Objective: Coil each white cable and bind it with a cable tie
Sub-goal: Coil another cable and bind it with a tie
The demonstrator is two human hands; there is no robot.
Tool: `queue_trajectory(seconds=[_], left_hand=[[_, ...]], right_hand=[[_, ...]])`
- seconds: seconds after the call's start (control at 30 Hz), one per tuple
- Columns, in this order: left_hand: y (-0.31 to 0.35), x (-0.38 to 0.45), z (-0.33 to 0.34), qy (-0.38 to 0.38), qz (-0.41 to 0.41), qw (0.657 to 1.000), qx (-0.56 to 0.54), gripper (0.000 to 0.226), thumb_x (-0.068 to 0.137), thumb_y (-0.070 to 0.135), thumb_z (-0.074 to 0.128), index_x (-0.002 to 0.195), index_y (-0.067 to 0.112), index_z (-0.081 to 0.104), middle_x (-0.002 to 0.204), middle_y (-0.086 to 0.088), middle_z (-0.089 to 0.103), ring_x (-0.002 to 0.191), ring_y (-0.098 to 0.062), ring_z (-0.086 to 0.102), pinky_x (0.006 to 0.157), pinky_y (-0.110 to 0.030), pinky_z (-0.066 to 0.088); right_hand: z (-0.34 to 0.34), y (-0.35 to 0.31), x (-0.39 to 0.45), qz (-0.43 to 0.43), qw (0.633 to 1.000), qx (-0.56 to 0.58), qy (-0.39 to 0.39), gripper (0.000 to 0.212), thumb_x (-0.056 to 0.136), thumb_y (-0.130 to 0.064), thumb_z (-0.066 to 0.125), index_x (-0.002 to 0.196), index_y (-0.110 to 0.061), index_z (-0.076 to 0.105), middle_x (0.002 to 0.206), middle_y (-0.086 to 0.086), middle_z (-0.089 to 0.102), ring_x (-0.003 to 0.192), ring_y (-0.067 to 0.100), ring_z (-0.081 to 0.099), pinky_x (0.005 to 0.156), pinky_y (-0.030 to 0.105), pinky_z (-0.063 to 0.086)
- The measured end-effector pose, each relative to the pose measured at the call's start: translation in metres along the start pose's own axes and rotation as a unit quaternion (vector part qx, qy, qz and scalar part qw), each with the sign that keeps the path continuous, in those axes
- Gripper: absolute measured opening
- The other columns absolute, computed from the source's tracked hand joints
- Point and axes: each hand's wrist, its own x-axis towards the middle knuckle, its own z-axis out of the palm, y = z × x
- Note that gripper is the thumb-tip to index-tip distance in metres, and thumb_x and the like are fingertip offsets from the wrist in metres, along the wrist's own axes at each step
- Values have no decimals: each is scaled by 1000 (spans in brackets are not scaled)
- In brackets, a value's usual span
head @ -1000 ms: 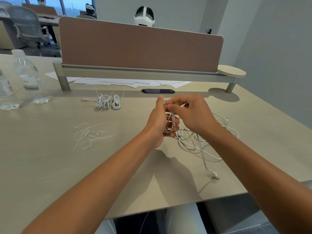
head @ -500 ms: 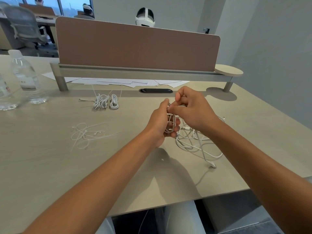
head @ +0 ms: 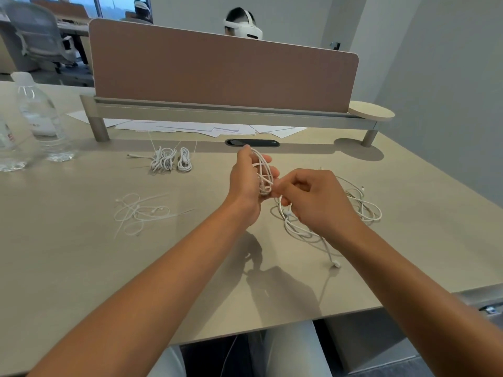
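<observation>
Left hand (head: 246, 183) grips a coiled white cable (head: 263, 175) above the worktop (head: 81, 254), fingers curled round the loops; my right hand (head: 313, 198) pinches the coil's lower end with thumb and fingertips. Loose cables (head: 359, 205) lie tangled on the worktop just beside and under the right hand. I see bound coils (head: 170, 159) further back near the divider (head: 223, 74), and cable ties (head: 138, 213) scattered to the left.

Bare desk (head: 68, 268) lies left; loose cables (head: 362, 208) clutter right.
</observation>
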Motion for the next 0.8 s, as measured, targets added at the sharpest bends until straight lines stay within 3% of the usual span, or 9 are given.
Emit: queue_trajectory(seconds=[0.2, 0.3, 0.4, 0.5, 0.67, 0.8], left_hand=[[0, -5, -1, 18, 18, 1000, -16, 30, 107, 32, 43, 103, 9, 61, 71, -6, 65, 53, -15, 58, 51, -25, 49], [1, -6, 1, 20, 22, 999, -40, 28, 105, 29, 44, 104, 7, 61, 68, -7, 64, 54, -17, 59, 55, -27, 50], [1, -7, 0, 25, 35, 998, -56, 29, 104, 28, 42, 102, 7, 62, 69, -8, 64, 57, -20, 60, 58, -31, 51], [4, -7, -2, 25, 52, 995, -78, 29, 104, 26, 40, 96, 8, 61, 69, -10, 63, 57, -23, 59, 54, -33, 53], [12, -6, -8, 26, 55, 993, -99, 27, 103, 24, 42, 98, 7, 62, 68, -11, 64, 57, -24, 60, 56, -35, 57], [12, -8, -7, 8, 48, 996, -80, 32, 108, 29, 41, 100, 7, 62, 71, -12, 65, 61, -25, 64, 67, -43, 62]], right_hand=[[10, -2, -3, -36, 995, -88, 20, 18, 90, -20, 74, 73, -22, 80, 59, -7, 70, 51, 5, 58, 48, 13, 40], [13, -5, -6, -19, 993, -116, 5, 20, 91, -29, 75, 72, -26, 79, 57, -8, 70, 52, 8, 63, 56, 23, 50], [13, -9, -8, 20, 993, -117, -13, 29, 94, -41, 72, 70, -24, 75, 53, -5, 69, 39, 9, 59, 51, 24, 49], [9, -5, -11, 53, 993, -98, -26, 39, 99, -42, 65, 71, -17, 75, 53, -2, 68, 40, 12, 60, 53, 25, 48], [-4, 4, -14, 115, 991, 2, -68, 32, 98, -38, 68, 79, -17, 82, 56, 0, 59, 47, 14, 50, 49, 25, 42], [-13, 0, -12, 71, 995, -45, -45, 21, 88, -36, 80, 75, -20, 84, 47, -5, 52, 38, 7, 34, 40, 14, 30]])
